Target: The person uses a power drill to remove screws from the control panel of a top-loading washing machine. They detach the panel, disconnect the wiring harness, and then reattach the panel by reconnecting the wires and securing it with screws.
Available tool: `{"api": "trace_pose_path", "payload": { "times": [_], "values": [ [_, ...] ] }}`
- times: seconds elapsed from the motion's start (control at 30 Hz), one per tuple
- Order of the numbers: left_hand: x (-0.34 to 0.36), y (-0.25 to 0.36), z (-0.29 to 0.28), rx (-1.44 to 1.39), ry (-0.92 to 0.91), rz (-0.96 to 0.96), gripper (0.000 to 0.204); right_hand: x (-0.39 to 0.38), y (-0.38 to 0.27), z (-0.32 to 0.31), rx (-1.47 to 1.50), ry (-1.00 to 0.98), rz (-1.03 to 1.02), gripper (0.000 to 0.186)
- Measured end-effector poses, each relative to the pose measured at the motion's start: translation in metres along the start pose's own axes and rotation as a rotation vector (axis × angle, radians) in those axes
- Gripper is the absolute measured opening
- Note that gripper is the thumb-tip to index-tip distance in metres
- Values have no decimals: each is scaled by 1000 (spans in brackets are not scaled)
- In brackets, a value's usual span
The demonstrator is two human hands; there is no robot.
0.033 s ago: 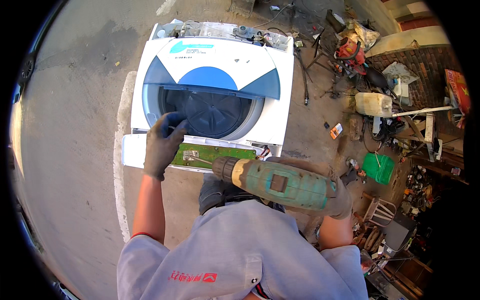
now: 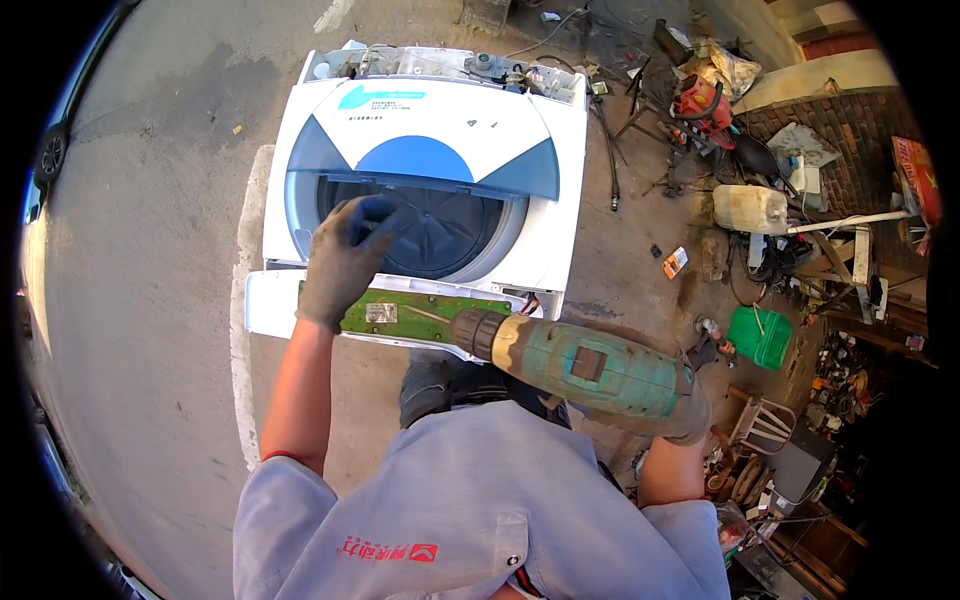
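Observation:
In front of me stands a white top-loading washing machine (image 2: 548, 225) with a blue-tinted lid (image 2: 415, 155) and a dark drum (image 2: 430, 235). Along its near edge lies a white panel (image 2: 272, 305), its green circuit board (image 2: 385, 325) facing up. My left hand (image 2: 345, 255), in a dark glove, is raised over the panel and the drum's near side. Its fingers curl toward the thumb; anything between the tips is too small to make out. My gloved right hand (image 2: 690, 405) grips a worn green power drill (image 2: 600, 370). The drill's thin bit (image 2: 428, 314) points left over the board.
The machine's rear top is uncovered, showing parts and wires (image 2: 485, 65). To the right lie a green container (image 2: 760, 337), a yellowish jug (image 2: 750, 208), a red object (image 2: 703, 105), an orange-and-white packet (image 2: 675, 262) and heaped scrap beside a brick wall (image 2: 850, 140).
My left hand has shifted slightly up and to the right. The drill in my right hand has drawn back a little to the right, its bit moving off the board's silver label.

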State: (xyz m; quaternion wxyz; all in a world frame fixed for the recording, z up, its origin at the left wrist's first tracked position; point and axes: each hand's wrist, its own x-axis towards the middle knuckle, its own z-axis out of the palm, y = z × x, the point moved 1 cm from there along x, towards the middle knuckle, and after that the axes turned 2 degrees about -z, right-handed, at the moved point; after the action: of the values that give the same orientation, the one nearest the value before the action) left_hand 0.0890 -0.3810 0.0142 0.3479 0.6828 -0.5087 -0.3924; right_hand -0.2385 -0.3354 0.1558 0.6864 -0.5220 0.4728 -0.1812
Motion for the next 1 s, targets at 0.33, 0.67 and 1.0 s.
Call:
{"api": "trace_pose_path", "payload": {
  "times": [0.33, 0.67, 1.0],
  "values": [
    [162, 54, 136, 1035, -157, 227, 24, -116, 79, -45, -143, 700, 107, 51],
    [128, 65, 145, 852, -197, 320, 21, -106, 95, -55, -134, 682, -175, 46],
    [-130, -40, 67, -1170, -663, -602, 22, -91, 105, -29, -262, 409, -3, 43]
  ]
}}
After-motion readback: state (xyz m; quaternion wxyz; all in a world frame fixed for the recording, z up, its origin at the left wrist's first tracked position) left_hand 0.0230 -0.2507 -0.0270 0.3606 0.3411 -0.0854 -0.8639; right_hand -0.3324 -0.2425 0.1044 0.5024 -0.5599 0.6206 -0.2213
